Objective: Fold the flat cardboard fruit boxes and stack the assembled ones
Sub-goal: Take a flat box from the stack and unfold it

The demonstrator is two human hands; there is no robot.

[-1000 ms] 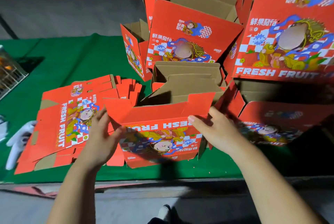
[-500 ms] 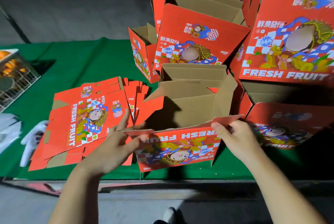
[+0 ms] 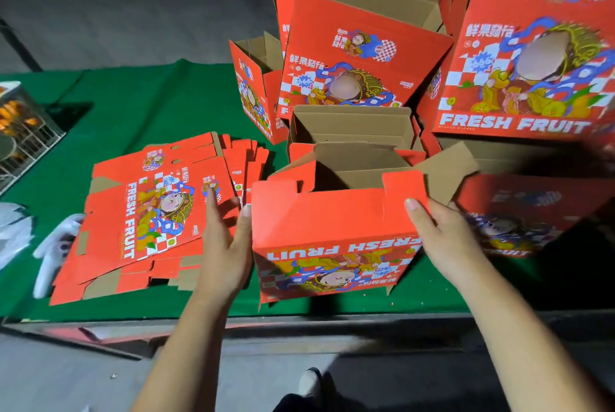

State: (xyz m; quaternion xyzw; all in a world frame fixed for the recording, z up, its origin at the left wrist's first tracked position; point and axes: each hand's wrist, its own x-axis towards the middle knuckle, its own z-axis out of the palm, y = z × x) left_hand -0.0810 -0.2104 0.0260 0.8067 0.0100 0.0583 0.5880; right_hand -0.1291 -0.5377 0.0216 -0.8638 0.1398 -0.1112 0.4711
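At the near edge of the green table [image 3: 139,102], a half-folded red fruit box [image 3: 332,238] stands open-topped between both hands: the left hand [image 3: 226,245] presses straight fingers flat against its left side, the right hand [image 3: 442,238] grips its right corner, thumb on the red flap. Left lies a stack of flat boxes [image 3: 149,212]; behind rise assembled boxes [image 3: 359,58]

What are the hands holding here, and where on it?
A half-folded red cardboard fruit box: left hand flat on its left side, right hand at its upper right corner.
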